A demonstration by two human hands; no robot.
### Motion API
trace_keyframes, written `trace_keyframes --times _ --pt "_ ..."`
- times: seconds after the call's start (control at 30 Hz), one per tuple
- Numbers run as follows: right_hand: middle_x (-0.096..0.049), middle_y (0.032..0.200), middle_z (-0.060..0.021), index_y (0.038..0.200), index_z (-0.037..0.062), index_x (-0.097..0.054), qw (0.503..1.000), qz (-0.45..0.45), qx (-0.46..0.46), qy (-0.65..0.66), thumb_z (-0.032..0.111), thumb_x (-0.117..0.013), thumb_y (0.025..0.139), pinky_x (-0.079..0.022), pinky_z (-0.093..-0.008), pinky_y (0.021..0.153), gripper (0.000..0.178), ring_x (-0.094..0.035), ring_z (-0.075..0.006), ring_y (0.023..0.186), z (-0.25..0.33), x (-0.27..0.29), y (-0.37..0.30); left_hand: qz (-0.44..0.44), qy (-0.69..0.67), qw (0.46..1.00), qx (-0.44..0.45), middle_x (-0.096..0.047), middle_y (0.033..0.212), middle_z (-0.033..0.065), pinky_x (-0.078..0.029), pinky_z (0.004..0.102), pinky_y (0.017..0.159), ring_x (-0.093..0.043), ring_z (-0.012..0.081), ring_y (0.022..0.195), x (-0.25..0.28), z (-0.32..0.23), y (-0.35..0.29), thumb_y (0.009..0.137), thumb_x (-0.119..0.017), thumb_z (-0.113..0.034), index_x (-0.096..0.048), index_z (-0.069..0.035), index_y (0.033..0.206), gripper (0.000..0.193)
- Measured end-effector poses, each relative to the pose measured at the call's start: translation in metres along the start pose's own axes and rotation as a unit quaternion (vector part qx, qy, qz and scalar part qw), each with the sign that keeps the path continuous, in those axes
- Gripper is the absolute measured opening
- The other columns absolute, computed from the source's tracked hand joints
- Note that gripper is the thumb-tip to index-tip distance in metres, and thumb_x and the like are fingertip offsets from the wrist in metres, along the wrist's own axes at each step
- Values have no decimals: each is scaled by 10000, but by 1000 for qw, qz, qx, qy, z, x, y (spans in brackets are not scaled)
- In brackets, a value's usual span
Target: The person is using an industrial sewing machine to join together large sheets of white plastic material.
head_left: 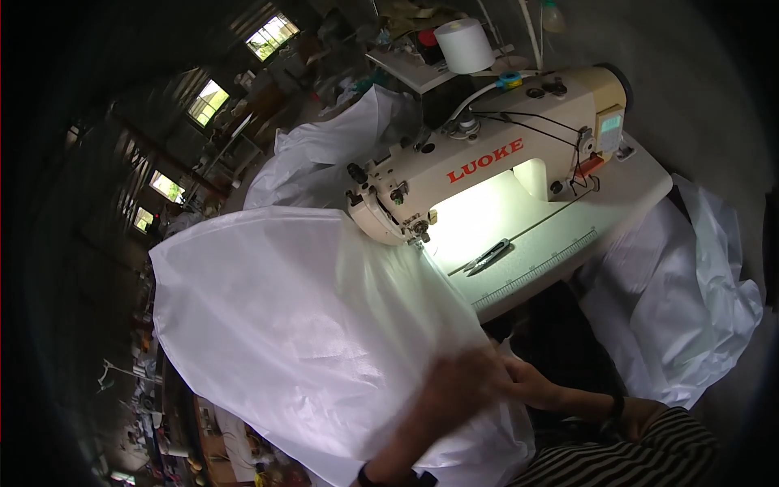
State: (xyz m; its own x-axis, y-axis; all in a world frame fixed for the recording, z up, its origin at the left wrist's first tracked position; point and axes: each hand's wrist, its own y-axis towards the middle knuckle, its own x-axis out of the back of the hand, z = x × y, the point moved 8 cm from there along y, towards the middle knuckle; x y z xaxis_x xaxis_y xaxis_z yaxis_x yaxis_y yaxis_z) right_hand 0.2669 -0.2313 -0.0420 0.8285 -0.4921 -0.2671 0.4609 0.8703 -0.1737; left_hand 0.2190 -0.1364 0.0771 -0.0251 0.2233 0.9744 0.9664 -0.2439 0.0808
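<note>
A large white sheet of smooth material (316, 316) hangs over the left side of the sewing machine (487, 158). Its right edge runs from under the machine's needle area down to my hands. My left hand (458, 385), smeared by motion, is over the sheet's lower right part, and its fingers cannot be made out. Right beside it, my right hand (529, 383) is closed at the sheet's edge, where a bit of white material sticks up by the fingers. Thread snips (489, 256) lie on the lit machine bed (531, 252), apart from both hands.
More white material (673, 300) is heaped to the right of the machine, and another pile (324, 150) lies behind it. A white thread cone (465, 46) stands at the back. A cluttered, dim workshop with small windows (208, 103) stretches away on the left.
</note>
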Motion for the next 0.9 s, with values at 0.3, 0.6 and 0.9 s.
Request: trace_keyframes --times 0.3,0.6,0.9 --pt "-675 893 -200 1418 50 -415 979 -21 -65 -194 207 -531 992 -520 -361 761 469 -688 -279 801 19 10 -15 137 129 910 369 -501 1358 262 -463 451 1006 -497 368 1262 16 122 -74 836 -723 -276 -514 46 1274 583" --pt "-667 855 -171 1224 21 -562 967 -15 -7 -254 241 -514 1013 -520 -354 749 309 -674 -271 765 -2 23 -21 -121 92 975 163 -520 1417 116 -310 463 1132 -439 283 1356 -23 137 66 911 -590 -250 -551 -86 1326 449" --pt "-675 905 -93 1161 -18 -594 991 -100 70 -62 262 -557 1001 -511 -291 805 325 -642 -172 838 10 30 64 -159 91 970 158 -492 1459 37 -253 487 1163 -379 252 1400 -40 143 52 905 -595 -291 -522 -122 1370 500"
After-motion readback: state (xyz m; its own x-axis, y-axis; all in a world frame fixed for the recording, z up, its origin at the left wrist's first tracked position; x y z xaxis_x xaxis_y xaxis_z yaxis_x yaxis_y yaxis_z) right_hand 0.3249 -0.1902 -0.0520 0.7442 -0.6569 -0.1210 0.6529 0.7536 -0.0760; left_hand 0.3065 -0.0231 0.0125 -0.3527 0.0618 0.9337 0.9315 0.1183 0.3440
